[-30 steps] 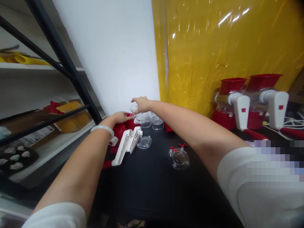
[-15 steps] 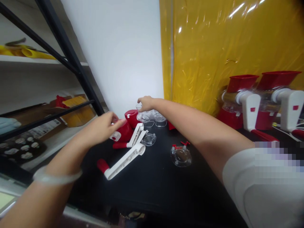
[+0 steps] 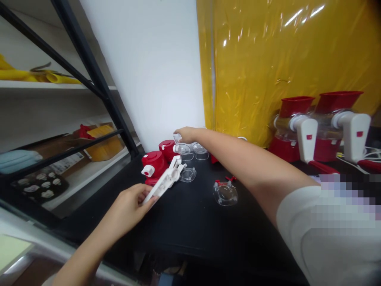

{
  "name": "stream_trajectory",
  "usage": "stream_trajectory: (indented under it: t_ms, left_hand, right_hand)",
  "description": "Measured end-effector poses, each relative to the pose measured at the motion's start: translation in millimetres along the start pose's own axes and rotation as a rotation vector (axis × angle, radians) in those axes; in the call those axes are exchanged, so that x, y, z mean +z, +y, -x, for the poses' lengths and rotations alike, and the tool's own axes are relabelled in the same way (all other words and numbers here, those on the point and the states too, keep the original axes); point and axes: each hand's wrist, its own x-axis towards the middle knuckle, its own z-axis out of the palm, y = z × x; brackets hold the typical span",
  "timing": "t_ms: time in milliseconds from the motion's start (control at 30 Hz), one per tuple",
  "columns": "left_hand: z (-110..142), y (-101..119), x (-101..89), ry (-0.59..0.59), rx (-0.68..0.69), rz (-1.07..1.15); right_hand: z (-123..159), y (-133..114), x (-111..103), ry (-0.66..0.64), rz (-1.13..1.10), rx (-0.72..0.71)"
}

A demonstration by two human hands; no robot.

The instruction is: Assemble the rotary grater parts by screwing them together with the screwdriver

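The left hand point(image 3: 132, 201) is low on the left side of the black table point(image 3: 190, 222). Its thumb and fingers pinch one end of a white handle point(image 3: 163, 184). The other end points to the far right, and the hollow side shows.

The right hand point(image 3: 188, 135) reaches to the far middle of the table. Its fingers bend over a clear cup point(image 3: 177, 138). I cannot tell if they squeeze it or only touch it. Two clear round parts point(image 3: 201, 148) sit just below this hand, side by side.

Another white handle point(image 3: 176, 160) is just past the held one. On the far left of the table are two red pots, a nearer one point(image 3: 156, 159) and a farther one point(image 3: 166, 146). The nearer pot has a white knob point(image 3: 148, 171) on its side.

A small clear lid point(image 3: 188, 174) lies just right of the handles. A second clear lid point(image 3: 225, 195) lies more to the right and nearer, with a little red clip point(image 3: 231, 178) just beside it.

At the far right stand two red and white machines point(image 3: 297, 122) with white cords point(image 3: 372, 154) near them. A shiny yellow sheet point(image 3: 253, 71) hangs behind, next to a white wall point(image 3: 149, 67). On the left is a shelf point(image 3: 44, 84) with a black frame, and a yellow box point(image 3: 104, 145) sits low on it.
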Motion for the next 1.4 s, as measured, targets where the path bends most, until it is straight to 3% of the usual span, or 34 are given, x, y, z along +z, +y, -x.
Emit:
stream_trajectory:
  t_ms: [67, 233, 333, 433, 567, 700, 900, 1267, 1400]
  left_hand:
    - [-11, 9, -4.6, 0.110, -0.053, -0.066]
    - [-55, 38, -3.0, 0.138, -0.154, -0.380]
    - [-76, 48, 5.9, 0.109, -0.157, -0.494]
    - [-85, 49, 13.9, 0.089, -0.168, -0.536]
    - [-85, 45, 19.5, 0.049, -0.170, -0.554]
    - [-81, 39, 24.9, 0.094, -0.120, -0.580]
    - [-75, 35, 30.0, 0.221, -0.015, -0.643]
    - [-64, 30, 24.2, 0.190, 0.016, -0.617]
    - [-59, 29, 20.1, 0.251, 0.056, -0.602]
  right_hand:
    - [2, 0, 0, -0.008, 0.005, 0.000]
    - [25, -5, -12, 0.134, -0.071, -0.097]
    - [63, -5, -25, 0.251, -0.126, -0.185]
    - [116, -1, -36, 0.287, -0.153, -0.199]
    - [180, 14, -29, 0.210, -0.207, -0.147]
    - [216, 30, -6, 0.012, -0.156, -0.118]
    - [227, 30, 14, -0.218, -0.077, -0.073]
    - [216, 26, 31, -0.201, -0.062, -0.071]
    - [211, 23, 30, -0.229, -0.045, -0.083]
